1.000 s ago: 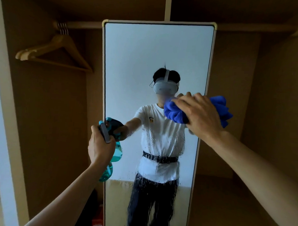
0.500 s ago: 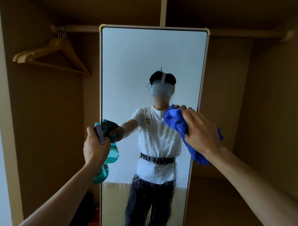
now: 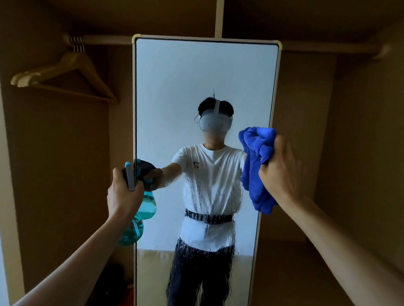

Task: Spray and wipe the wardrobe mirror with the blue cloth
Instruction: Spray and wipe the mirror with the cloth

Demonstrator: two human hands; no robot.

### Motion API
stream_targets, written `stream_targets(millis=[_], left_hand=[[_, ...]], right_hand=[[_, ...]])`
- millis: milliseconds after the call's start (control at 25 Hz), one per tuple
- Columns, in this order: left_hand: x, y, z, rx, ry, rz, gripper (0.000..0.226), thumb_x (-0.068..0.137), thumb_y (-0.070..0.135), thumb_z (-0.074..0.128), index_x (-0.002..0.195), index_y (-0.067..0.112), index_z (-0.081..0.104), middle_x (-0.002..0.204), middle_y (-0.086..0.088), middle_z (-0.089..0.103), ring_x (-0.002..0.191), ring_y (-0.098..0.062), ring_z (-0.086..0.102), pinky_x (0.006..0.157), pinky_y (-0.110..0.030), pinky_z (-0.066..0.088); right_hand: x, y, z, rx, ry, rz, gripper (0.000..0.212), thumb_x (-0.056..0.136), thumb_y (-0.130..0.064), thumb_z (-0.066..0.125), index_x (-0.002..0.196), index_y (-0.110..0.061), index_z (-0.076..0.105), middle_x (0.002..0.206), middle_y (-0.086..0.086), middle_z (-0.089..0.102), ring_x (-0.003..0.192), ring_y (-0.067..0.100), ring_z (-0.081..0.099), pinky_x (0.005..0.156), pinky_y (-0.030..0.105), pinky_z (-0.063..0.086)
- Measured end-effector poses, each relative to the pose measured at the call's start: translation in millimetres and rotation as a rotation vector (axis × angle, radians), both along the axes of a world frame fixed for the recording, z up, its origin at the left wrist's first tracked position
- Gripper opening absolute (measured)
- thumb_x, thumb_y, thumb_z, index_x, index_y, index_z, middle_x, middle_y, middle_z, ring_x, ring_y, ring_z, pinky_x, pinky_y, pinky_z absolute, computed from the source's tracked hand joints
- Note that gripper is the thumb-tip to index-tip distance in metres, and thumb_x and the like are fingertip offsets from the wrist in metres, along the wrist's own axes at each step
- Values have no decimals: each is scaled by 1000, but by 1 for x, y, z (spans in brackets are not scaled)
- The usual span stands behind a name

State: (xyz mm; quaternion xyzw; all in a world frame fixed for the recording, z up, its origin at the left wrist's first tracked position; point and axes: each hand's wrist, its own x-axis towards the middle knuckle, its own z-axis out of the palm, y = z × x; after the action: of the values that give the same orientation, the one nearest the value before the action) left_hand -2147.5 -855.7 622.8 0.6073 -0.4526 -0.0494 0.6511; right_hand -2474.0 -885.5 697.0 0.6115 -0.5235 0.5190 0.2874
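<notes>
- Right grip: the fingers are curled tight around the bunched blue cloth, right of centre in the frame.
- Blue cloth: held up at the right edge of the mirror, with its loose end hanging below the fist. Whether it touches the glass cannot be told.
- Left grip: clamped round the neck of the spray bottle, left of centre, just beside the mirror's left edge.
- Spray bottle: the grey head stands above the hand and the teal body hangs below it.
- Mirror: tall, upright and pale-framed, at the centre of the frame. Streaks of liquid run down its lower middle. It reflects the person in a white shirt, dark trousers and a headset.
- Wooden hangers: at upper left, hung from the rail that crosses the top.
- Wardrobe panels: brown, on both sides of the mirror.
</notes>
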Motion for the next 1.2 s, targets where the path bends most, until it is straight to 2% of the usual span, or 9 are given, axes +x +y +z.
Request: stream_targets(millis=[200,320,400,640,760,880,1040,1120,1200], left_hand=[[4,-5,-3,-20,26,-9,31,95,7,60,121,14,45,104,-12,62,85,-37,66,75,-54,61],[8,-8,-4,-34,13,-4,30,95,6,61,122,11,47,102,-10,61,82,-31,62,71,-44,57],[8,-10,-5,-37,9,4,29,95,6,61,120,9,48,100,-10,60,80,-28,59,67,-38,51],[15,-10,-5,-17,-2,-30,24,94,7,60,116,10,48,94,-8,60,73,-25,59,62,-33,49],[18,-8,-5,-14,-12,-49,22,93,8,59,112,13,48,89,-4,59,74,-26,61,61,-36,52],[20,-5,-4,-7,-13,-69,22,93,6,58,111,15,48,88,0,59,73,-26,63,62,-42,58],[27,-1,-3,6,21,-165,22,93,2,55,110,14,48,90,0,61,73,-25,66,63,-52,62],[30,1,-2,7,39,-226,19,95,0,54,109,10,47,91,2,60,68,-10,67,61,-49,61],[34,5,0,0,38,-286,15,98,0,53,108,7,46,89,2,59,60,1,66,54,-38,58]], right_hand=[[16,-11,-11,-104,64,-75,43,78,-7,70,114,-3,46,92,19,61,63,38,62,46,30,39],[22,-11,-12,-121,36,-84,42,78,-4,70,116,3,52,95,22,63,65,39,64,51,28,37],[27,-11,-12,-89,10,-47,39,83,-5,66,119,2,52,99,21,62,71,40,64,52,32,44],[62,-14,-9,-80,72,-4,42,78,-1,68,116,2,50,96,19,57,70,34,62,48,31,45],[88,-13,-10,-45,84,38,44,75,0,67,116,3,51,98,19,55,73,36,61,46,31,41],[116,-6,-10,4,136,103,45,78,-2,64,119,1,45,107,20,52,83,39,59,56,37,45],[161,-1,-9,-86,223,31,48,72,-3,65,116,-1,45,95,16,59,68,31,62,43,23,22],[188,-5,-14,-67,255,107,46,79,-3,62,120,-1,42,99,21,60,72,34,64,43,27,37],[216,-7,-21,1,257,147,40,89,-5,47,128,0,42,113,26,58,88,38,65,55,35,55]])
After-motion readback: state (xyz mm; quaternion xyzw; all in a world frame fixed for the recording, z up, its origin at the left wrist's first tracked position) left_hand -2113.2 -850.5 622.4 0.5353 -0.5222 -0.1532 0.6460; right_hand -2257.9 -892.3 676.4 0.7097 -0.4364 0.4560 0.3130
